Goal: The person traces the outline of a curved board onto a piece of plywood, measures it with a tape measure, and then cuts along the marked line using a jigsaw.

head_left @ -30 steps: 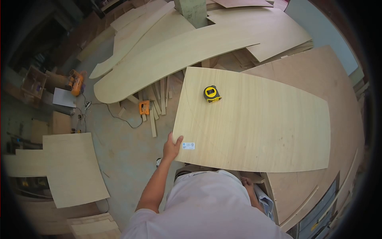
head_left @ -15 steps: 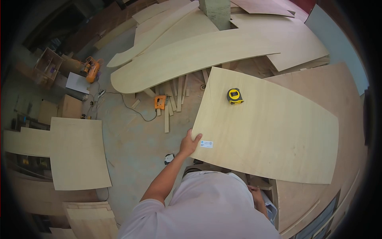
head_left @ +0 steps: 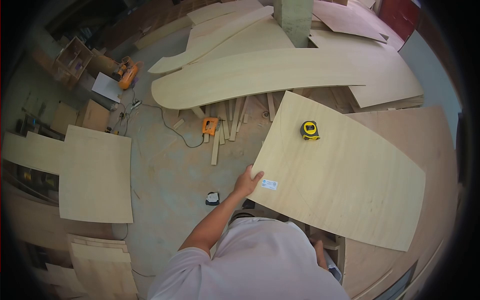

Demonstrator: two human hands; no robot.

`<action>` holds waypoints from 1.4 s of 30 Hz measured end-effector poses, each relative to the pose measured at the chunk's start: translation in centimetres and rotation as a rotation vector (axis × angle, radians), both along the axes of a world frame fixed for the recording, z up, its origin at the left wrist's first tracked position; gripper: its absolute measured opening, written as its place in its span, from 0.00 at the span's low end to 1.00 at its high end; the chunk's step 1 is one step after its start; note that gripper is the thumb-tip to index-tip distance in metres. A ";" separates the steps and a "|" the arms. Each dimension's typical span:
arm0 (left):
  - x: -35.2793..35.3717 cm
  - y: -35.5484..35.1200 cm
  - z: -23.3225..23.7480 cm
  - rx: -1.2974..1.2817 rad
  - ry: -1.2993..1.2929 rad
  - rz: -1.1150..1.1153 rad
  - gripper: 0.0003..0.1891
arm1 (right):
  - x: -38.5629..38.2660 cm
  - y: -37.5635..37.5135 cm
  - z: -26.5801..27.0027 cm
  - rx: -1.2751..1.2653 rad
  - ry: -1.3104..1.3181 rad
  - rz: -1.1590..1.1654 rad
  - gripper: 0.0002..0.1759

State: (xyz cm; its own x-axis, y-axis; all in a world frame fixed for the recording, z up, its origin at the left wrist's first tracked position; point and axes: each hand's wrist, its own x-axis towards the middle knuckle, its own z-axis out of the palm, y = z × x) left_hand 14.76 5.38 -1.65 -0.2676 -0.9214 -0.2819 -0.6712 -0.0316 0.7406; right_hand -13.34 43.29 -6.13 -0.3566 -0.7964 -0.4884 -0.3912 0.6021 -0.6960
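My left hand (head_left: 247, 182) grips the left edge of a large pale plywood panel (head_left: 345, 185), thumb on top beside a small white label (head_left: 269, 185), fingers under the edge. A yellow and black tape measure (head_left: 310, 130) lies on the panel's upper left part. The panel rests over a larger brown sheet (head_left: 370, 265). Low on the right side of my body, only the wrist and forearm of my right arm show; the right hand's fingers are hidden beside the shirt, under the panel's near edge.
An orange jigsaw (head_left: 210, 126) with a cable lies on the floor near wood strips (head_left: 216, 147). Long curved plywood pieces (head_left: 260, 72) lie ahead by a concrete pillar (head_left: 293, 22). More panels (head_left: 96, 175) stand left. An orange compressor (head_left: 128, 75) is at the back left.
The view has tilted and shifted, so the panel appears turned slightly clockwise. My left hand keeps its grip. My right hand, partly visible before, is now mostly out of sight.
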 end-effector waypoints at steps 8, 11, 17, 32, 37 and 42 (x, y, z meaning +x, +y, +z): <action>-0.1 0.1 0.6 0.018 -0.024 -0.005 0.37 | 0.0 1.3 -3.8 -0.077 0.124 -0.011 0.14; 0.2 0.0 0.6 0.003 0.016 -0.008 0.36 | 0.0 2.5 -5.4 -0.134 0.099 -0.037 0.14; 0.2 0.1 0.1 -0.020 -0.002 0.015 0.34 | 0.3 1.7 -4.5 -0.099 0.163 -0.045 0.13; 0.2 0.2 -0.8 -0.038 0.063 0.026 0.34 | -1.4 2.2 -6.6 0.003 -0.025 -0.114 0.15; 0.3 0.1 0.1 -0.048 0.084 0.012 0.33 | -2.1 2.5 -3.5 0.083 -0.229 -0.017 0.16; 0.3 0.1 -0.5 -0.048 0.089 0.014 0.33 | -0.6 -2.1 6.4 0.336 -0.220 0.050 0.19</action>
